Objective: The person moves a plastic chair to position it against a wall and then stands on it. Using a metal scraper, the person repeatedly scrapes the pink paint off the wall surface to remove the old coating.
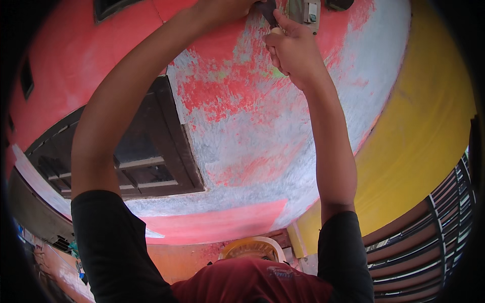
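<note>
Both arms are raised towards a wall with patchy red paint over pale grey (246,110). My right hand (297,49) grips the light-coloured handle (277,31) of a scraper-like tool, thumb along it. The tool's dark blade (268,13) points up to the picture's top edge, where its end lies. My left hand (231,7) is at the top edge, by the blade; it is partly cut off, and whether its fingers touch the blade I cannot tell. Red paint is broken up on the wall just below the hands, with greenish spots showing.
A wall switch or socket (312,17) is fixed just right of the blade. A dark-framed window (185,166) is at the left, a yellow wall (416,132) at the right with a metal railing (435,223) below it. A yellowish round container (280,248) stands low, near the body.
</note>
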{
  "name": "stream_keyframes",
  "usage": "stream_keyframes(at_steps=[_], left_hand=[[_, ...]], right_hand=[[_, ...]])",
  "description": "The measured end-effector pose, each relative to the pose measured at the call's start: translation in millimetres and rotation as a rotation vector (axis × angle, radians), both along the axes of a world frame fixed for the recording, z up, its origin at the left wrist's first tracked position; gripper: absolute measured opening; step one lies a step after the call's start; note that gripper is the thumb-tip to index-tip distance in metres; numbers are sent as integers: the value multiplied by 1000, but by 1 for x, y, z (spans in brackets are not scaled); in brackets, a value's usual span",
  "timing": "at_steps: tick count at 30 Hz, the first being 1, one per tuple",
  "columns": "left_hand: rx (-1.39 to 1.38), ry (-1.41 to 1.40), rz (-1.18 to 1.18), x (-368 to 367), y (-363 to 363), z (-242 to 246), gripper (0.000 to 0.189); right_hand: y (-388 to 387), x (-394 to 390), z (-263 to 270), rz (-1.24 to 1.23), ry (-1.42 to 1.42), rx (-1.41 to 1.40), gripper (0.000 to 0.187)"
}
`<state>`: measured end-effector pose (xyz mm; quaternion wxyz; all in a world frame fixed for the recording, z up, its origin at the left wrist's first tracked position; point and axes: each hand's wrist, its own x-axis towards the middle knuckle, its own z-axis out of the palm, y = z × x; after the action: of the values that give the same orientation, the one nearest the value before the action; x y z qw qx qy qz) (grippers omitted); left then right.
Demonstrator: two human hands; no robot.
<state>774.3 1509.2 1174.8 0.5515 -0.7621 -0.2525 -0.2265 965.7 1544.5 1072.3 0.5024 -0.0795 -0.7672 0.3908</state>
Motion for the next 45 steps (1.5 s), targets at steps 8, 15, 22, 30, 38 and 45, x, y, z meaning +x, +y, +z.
stream_keyframes(at_steps=[8, 15, 22, 30, 38, 45], left_hand=[[-6, -6, -73, -2, 6, 15, 9], [32, -73, 25, 9, 2, 12, 6], [-14, -15, 237, 11, -25, -76, 19], [-694, -663, 169, 39, -114, -451, 19], [-1176, -1689, 221, 150, -200, -674, 15], [-1357, -1885, 181, 184, -154, -657, 23]], right_hand=[[4, 3, 24, 20, -25, -22, 78], [11, -9, 30, 16, -6, -35, 48], [10, 23, -52, 42, -126, -13, 78], [12, 123, -343, 340, -803, -203, 77], [-3, 227, -518, 208, -1168, -523, 61], [45, 198, -497, 170, -1093, -212, 53]])
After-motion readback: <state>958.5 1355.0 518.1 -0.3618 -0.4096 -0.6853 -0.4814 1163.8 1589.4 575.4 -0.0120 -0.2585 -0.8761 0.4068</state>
